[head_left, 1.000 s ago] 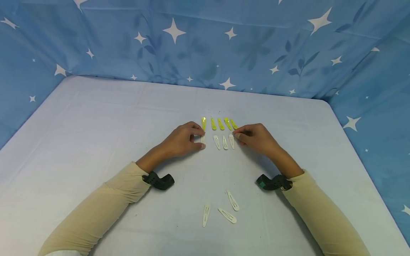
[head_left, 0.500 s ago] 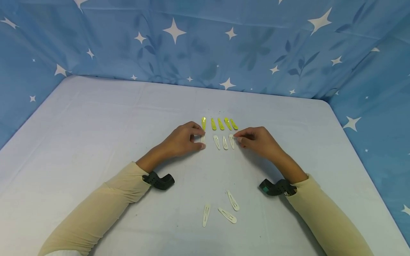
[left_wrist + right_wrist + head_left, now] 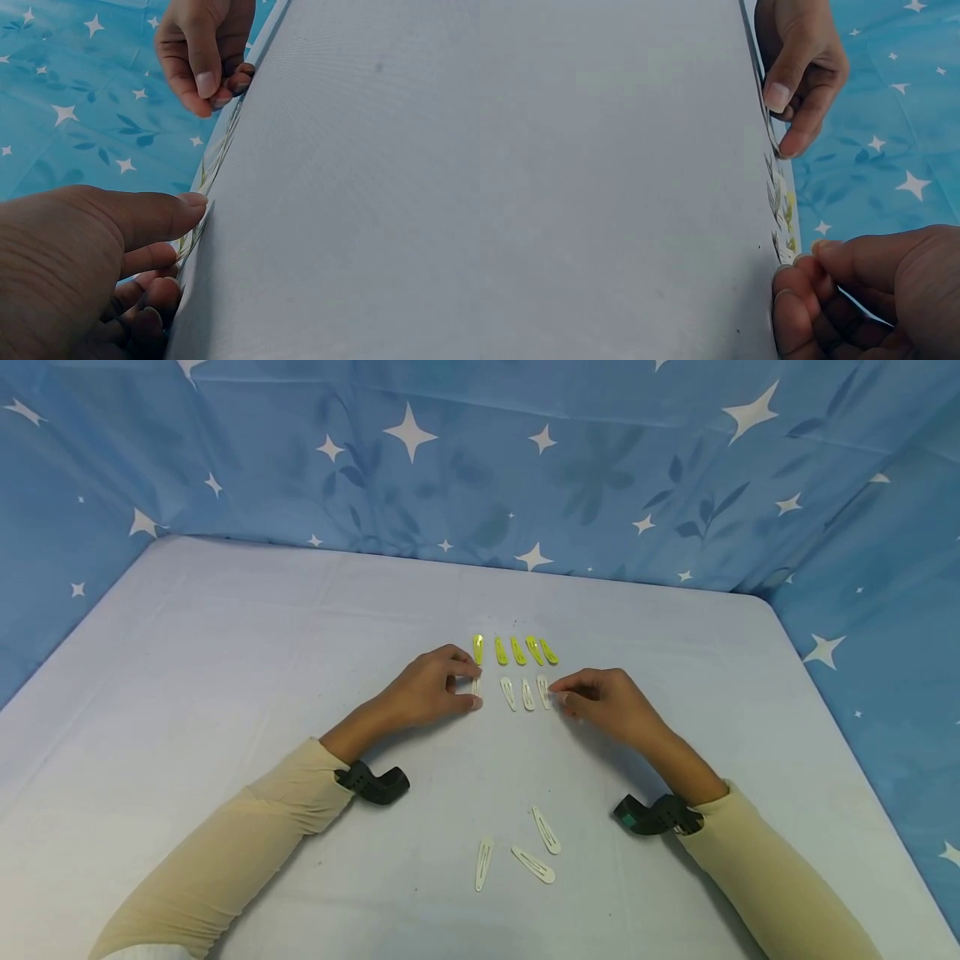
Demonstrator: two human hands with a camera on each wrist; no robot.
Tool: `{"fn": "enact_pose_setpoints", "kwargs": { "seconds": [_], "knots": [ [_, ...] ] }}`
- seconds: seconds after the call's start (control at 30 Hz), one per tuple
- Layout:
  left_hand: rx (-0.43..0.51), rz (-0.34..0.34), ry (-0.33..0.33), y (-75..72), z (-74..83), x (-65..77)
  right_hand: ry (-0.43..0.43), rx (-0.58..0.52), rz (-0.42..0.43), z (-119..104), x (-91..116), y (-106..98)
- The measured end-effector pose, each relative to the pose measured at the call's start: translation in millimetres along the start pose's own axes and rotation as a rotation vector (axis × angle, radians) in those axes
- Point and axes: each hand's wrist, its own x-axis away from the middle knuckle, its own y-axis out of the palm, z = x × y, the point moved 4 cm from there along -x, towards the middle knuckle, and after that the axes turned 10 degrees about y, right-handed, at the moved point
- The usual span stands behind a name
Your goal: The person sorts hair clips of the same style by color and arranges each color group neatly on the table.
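Observation:
My left hand [image 3: 435, 683] pinches a white snap hair clip [image 3: 476, 688] lengthwise, index fingertip at its far end and thumb at its near end. To its right lie more white hair clips [image 3: 507, 693] in a loose row. My right hand [image 3: 607, 706] is beside the rightmost white hair clip [image 3: 543, 692], fingers loosely curved and fingertips right at its edge. Behind this row, several yellow hair clips [image 3: 518, 651] form a second row. In the right wrist view, the left hand [image 3: 802, 67] keeps its thumb and index finger at the ends of its clip.
Nearer the front lie three loose cream hair clips [image 3: 533, 865], pointing different ways. A white cloth [image 3: 262, 627] covers the table. A blue curtain with white stars [image 3: 480, 460] hangs along the back and sides. Black wrist cameras [image 3: 372, 783] sit on both forearms.
My right hand has drawn slightly back toward me, its fingertips sliding from the yellow row's end down along the rightmost white hair clip. The left hand and the clips look unmoved.

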Motion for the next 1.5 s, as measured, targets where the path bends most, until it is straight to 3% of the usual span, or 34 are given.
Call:
{"fn": "enact_pose_setpoints", "kwargs": {
  "seconds": [0.5, 0.87, 1.1, 1.5],
  "knots": [
    [-0.012, 0.002, -0.013, -0.4, -1.4, 0.0, -0.135, -0.048, -0.144, -13, 33, 15],
    [-0.014, 0.005, -0.018, -1.2, -0.7, 0.5, -0.183, -0.071, -0.236, -20, 55, 23],
    [-0.017, 0.006, -0.015, -0.9, 0.1, 0.3, -0.246, -0.032, -0.265, -20, 66, 31],
    [-0.005, 0.005, -0.009, -0.1, 1.0, -1.6, -0.242, 0.002, -0.337, -17, 85, 39]
  ]
}}
